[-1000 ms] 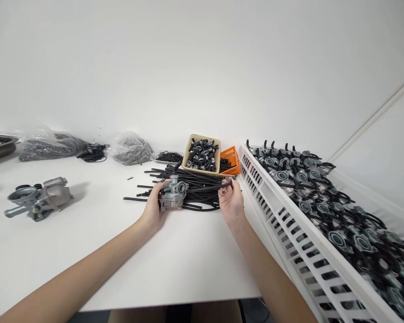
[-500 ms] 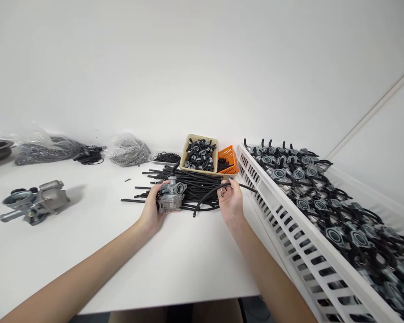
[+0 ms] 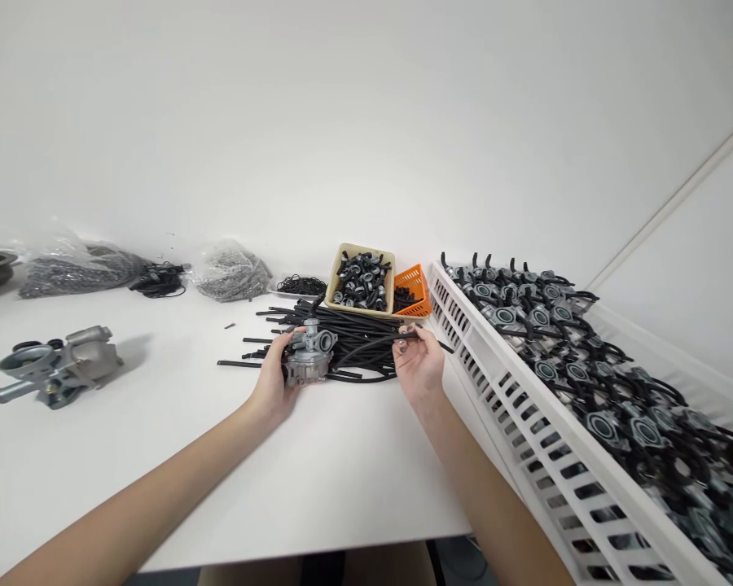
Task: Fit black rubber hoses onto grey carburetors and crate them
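My left hand [image 3: 276, 370] is closed around the left side of a grey metal carburetor [image 3: 310, 358], held upright just above the white table. A short black tube rises from its top. Between the fingertips of my right hand [image 3: 419, 358] is a thin black rubber hose [image 3: 379, 342]; one end points left toward the carburetor, the other sticks out to the right. Behind both hands lies a pile of similar black hoses [image 3: 360, 324]. Whether the held hose touches the carburetor I cannot tell.
A second carburetor [image 3: 61, 366] lies at the left. Along the wall are plastic bags of small parts [image 3: 232, 273], a cream basket [image 3: 330, 303] of black-and-metal pieces and an orange basket [image 3: 424, 285]. A long white crate [image 3: 525, 391] filled with carburetors borders the right side.
The hose in my right hand has swung its left end up and closer to the carburetor. My left hand and the carburetor have stayed nearly still.
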Demonstrator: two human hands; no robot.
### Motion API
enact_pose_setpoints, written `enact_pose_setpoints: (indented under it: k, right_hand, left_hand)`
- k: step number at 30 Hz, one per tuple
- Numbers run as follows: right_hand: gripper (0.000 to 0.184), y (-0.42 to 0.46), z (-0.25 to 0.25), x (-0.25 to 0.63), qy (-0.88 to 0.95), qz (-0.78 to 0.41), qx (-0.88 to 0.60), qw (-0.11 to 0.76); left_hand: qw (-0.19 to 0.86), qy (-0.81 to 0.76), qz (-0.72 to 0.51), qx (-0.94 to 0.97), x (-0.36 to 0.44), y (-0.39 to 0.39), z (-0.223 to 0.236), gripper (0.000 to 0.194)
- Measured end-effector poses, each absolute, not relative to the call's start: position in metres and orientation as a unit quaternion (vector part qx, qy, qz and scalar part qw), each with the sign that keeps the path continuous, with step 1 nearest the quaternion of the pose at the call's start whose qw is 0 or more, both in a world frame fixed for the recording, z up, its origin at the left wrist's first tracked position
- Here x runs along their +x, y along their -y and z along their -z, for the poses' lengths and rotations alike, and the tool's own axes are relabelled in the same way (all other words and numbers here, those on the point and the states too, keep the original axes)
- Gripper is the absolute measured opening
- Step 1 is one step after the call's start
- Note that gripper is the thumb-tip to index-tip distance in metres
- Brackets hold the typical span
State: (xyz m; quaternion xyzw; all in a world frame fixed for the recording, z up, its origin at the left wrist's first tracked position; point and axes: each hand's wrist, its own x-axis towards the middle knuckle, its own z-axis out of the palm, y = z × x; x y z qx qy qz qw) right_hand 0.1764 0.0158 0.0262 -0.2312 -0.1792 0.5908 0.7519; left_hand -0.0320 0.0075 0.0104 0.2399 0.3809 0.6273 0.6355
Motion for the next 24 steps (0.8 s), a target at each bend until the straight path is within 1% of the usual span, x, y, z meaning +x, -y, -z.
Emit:
enact_pose_setpoints:
  k: [3,9,11,15,17,20,24]
  right_hand:
    - [0.005,-0.012,-0.023,0.164,0.221,-0.613,-0.240,0.720]
    - [0.016,-0.008,-0.020,0.153,0.332,-0.607,-0.262,0.673]
    - [0.020,-0.008,-0.017,0.150,0.399,-0.600,-0.310,0.620]
    - [0.025,-0.007,-0.009,0.141,0.529,-0.589,-0.402,0.459]
    - [0.027,-0.006,-0.008,0.139,0.546,-0.592,-0.412,0.426]
    - [0.028,-0.006,-0.009,0.141,0.553,-0.586,-0.410,0.428]
    - [0.028,-0.007,-0.013,0.145,0.534,-0.575,-0.389,0.482]
  left_hand:
    - [0.630,-0.386,-0.630,0.240,-0.031,-0.007,-0.010,0.028]
    - [0.629,-0.381,-0.631,0.247,-0.029,-0.006,-0.009,0.030]
    - [0.631,-0.380,-0.629,0.249,-0.029,-0.006,-0.009,0.030]
    - [0.625,-0.390,-0.624,0.260,-0.029,-0.005,-0.009,0.028]
    - [0.624,-0.393,-0.621,0.266,-0.029,-0.005,-0.009,0.028]
    - [0.627,-0.394,-0.617,0.268,-0.029,-0.006,-0.010,0.028]
    - [0.625,-0.396,-0.625,0.248,-0.028,-0.006,-0.011,0.027]
